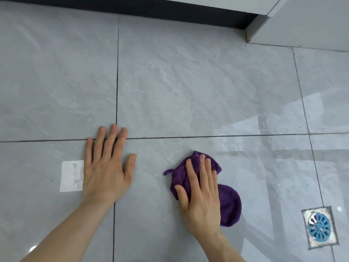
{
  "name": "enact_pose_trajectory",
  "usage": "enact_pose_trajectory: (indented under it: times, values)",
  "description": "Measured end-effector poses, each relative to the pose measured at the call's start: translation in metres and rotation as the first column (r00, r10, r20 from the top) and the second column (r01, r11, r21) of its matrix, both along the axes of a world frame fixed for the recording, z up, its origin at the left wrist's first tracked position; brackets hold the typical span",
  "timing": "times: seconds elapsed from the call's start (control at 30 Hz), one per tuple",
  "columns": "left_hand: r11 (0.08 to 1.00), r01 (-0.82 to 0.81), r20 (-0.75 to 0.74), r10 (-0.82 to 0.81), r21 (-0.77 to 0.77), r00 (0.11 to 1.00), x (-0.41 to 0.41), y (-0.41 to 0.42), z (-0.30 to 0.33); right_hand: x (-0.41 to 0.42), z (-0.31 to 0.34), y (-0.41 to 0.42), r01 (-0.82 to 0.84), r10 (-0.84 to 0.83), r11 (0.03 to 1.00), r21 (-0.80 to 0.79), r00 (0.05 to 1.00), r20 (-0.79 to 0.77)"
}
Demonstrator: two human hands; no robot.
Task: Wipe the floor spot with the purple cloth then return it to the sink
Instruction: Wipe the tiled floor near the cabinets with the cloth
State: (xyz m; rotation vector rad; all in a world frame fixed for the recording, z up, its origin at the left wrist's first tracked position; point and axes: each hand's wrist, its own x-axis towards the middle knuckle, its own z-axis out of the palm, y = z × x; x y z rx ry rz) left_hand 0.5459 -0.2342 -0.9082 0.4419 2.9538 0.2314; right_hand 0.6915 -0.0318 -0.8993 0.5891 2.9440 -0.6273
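Note:
The purple cloth point(229, 205) lies bunched on the grey tiled floor point(188, 82), lower right of centre, with a small loop sticking out at its left. My right hand point(201, 193) presses flat on top of it, fingers spread over the cloth. My left hand point(106, 165) rests flat on the bare tiles to the left, fingers apart, holding nothing. No distinct spot shows on the floor around the cloth. The sink is out of view.
A square floor drain point(319, 226) with a blue grate sits at the lower right. A dark cabinet kickboard point(132, 6) runs along the top, with a white cabinet corner point(294, 21) at the upper right. A bright light patch point(71, 175) lies beside my left hand.

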Motion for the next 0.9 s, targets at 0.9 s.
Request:
enact_pose_trajectory:
  times: [0.9]
  values:
    - [0.999,-0.033,0.035,0.034,-0.027,0.999,-0.003,-0.022,-0.009,-0.013,0.043,0.002,-0.083,0.126,0.921,-0.381,0.988,0.09]
